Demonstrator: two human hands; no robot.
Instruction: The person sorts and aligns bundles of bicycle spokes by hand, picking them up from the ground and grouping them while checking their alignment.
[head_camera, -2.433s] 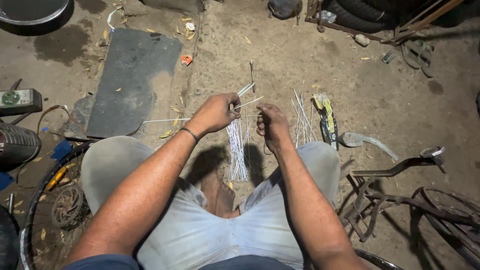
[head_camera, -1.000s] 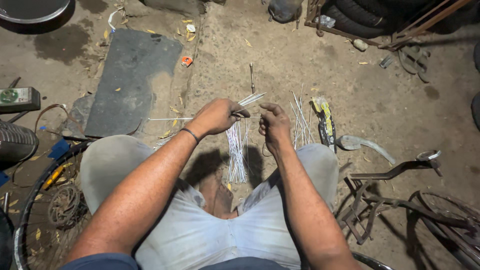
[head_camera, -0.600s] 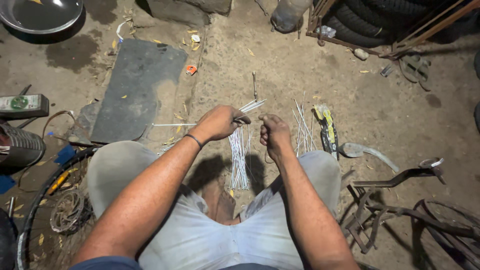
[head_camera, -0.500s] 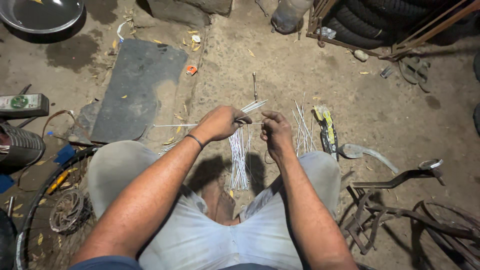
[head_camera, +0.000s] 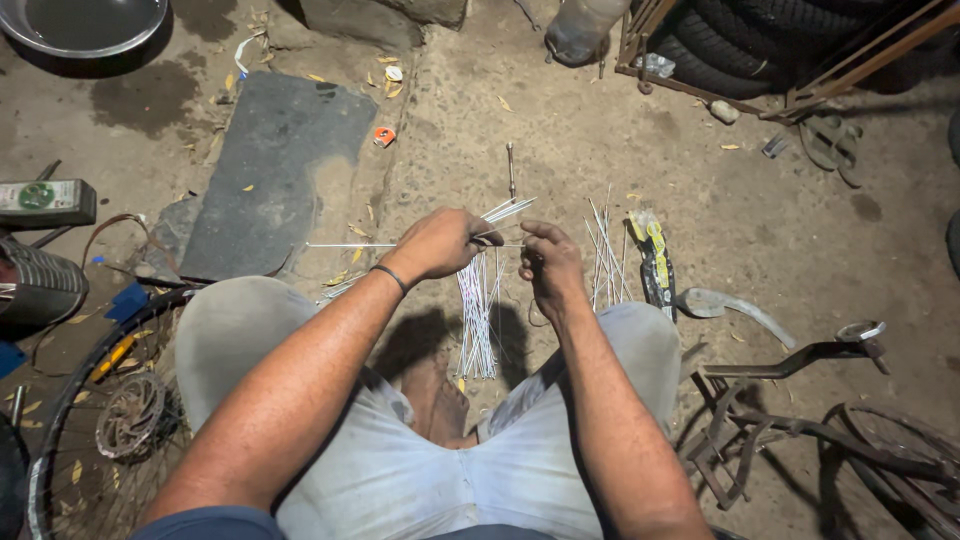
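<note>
a few thin metal spokes (head_camera: 505, 211) are pinched in the left hand (head_camera: 440, 243), fanned out past the knuckles, while the tip of one long spoke (head_camera: 350, 245) lying crosswise is nipped by the fingers of the right hand (head_camera: 550, 265), just beside the left. a bundle of spokes (head_camera: 478, 315) lies on the dirt floor (head_camera: 600, 130) between the knees. since the grip is light, a spoke could be dropped and lost among the loose spokes (head_camera: 605, 245) nearby
</note>
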